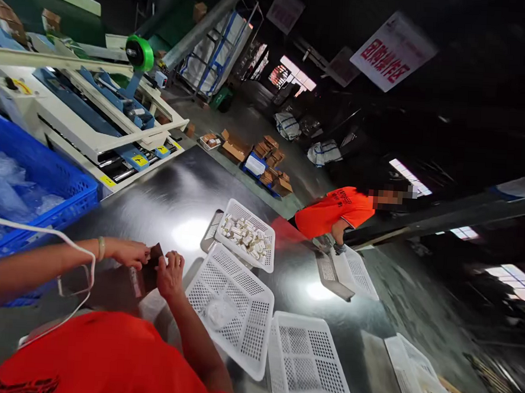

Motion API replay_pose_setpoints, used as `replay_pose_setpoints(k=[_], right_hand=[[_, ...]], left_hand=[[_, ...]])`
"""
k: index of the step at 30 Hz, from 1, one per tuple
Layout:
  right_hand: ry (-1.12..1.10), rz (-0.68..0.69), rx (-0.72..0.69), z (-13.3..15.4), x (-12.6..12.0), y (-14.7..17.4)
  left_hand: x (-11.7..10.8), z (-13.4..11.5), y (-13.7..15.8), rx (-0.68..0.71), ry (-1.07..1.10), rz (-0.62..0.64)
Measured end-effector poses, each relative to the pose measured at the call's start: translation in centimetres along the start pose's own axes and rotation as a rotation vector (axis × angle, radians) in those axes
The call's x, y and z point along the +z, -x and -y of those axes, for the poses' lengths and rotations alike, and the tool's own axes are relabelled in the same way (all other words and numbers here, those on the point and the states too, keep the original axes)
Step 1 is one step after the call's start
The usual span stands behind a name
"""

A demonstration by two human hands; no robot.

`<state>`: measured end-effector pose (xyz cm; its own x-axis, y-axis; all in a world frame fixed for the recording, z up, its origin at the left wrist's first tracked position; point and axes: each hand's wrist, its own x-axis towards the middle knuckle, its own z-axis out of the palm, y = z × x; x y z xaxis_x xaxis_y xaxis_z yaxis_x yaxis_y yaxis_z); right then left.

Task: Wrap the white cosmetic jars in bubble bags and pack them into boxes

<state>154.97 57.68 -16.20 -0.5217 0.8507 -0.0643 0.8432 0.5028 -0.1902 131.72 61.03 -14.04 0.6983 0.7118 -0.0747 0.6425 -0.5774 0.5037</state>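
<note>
A small brown cardboard box (148, 275) is between my hands, over the near side of the metal table. My left hand (128, 252), with a bracelet at the wrist, pinches the box's upper left edge. On the other side, my right hand (171, 274) grips the right edge with bent fingers. One flap stands up between the hands; the inside of the box is hidden. Just right of my right hand is a white perforated basket (254, 332) with a clear plastic bundle (220, 312) in it. Behind it, another white basket (267, 223) holds many small white-and-tan packets (247, 237).
A blue crate (78, 200) of clear plastic bags stands left, beside a tape machine (111, 116). A white cable (79, 247) hangs by my left forearm. More white baskets (319, 360) lie right on the metal table (155, 208). A co-worker (337, 213) leans over the far side.
</note>
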Motion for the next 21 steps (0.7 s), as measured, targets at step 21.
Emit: replay_pose_setpoints(k=[21], right_hand=[[-0.48,0.22,0.505,4.9,-1.9,-1.6]], left_hand=[[2.9,-0.4,2.5,-0.904,0.848,-0.101]])
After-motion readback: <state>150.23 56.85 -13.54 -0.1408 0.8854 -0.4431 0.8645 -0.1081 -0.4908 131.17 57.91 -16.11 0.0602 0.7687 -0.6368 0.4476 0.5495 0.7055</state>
